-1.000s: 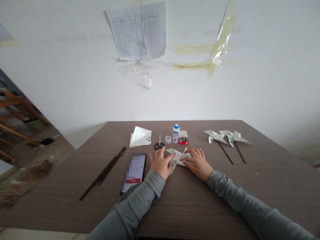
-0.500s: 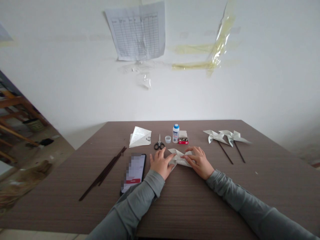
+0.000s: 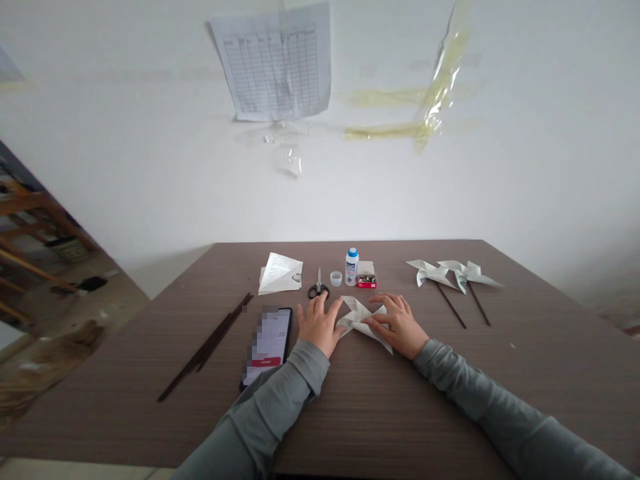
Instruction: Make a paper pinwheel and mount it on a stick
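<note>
In front of me a folded paper pinwheel (image 3: 359, 320), printed with text and without a stick, lies on the table. My right hand (image 3: 400, 323) has its fingers on the right part and middle of it, holding it against the tabletop. My left hand (image 3: 320, 325) rests at its left side with fingers spread, the thumb at or very near the paper's edge. Just beyond my left hand lie black-handled scissors (image 3: 319, 288). Behind the pinwheel stand a small clear cup (image 3: 336, 279), a white bottle with a blue cap (image 3: 352, 268) and a red box of small metal pieces (image 3: 367, 281).
Two paper pinwheels on dark sticks (image 3: 425, 275) lie at the back right. Folded paper sheets (image 3: 281, 273) sit at the back left. Several dark sticks (image 3: 210, 343) and a phone (image 3: 273, 343) lie on the left. The table (image 3: 380, 420) meets a white wall.
My left hand has loosened from the pinwheel, and its fingers are spread slightly to the left. More of the pinwheel shows, with its blades standing out. My right hand stays on it.
</note>
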### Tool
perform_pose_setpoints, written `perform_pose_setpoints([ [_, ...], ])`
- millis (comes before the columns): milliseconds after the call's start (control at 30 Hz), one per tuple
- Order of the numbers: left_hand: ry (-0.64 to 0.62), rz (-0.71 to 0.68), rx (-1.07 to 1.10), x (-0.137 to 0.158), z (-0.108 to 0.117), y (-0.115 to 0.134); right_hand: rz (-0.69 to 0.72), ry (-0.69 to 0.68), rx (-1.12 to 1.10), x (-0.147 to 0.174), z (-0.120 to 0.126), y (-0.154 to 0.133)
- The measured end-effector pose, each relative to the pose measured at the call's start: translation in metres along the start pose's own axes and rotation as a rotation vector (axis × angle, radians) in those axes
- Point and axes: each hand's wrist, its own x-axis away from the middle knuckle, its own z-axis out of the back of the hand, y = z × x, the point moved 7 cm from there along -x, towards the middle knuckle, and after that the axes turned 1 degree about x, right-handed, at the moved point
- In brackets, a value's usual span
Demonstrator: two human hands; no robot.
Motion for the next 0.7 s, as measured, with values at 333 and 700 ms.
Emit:
perform_pose_setpoints([
  [333, 0.069, -0.089, 0.041, 0.010, -0.002, 0.000, 0.002, -0.009, 0.063, 0.001, -0.004, -0.005],
  [700, 0.002, -0.089, 0.124, 0.016, 0.008, -0.001, 0.062, 0.097, 0.026, 0.001, -0.004, 0.003],
])
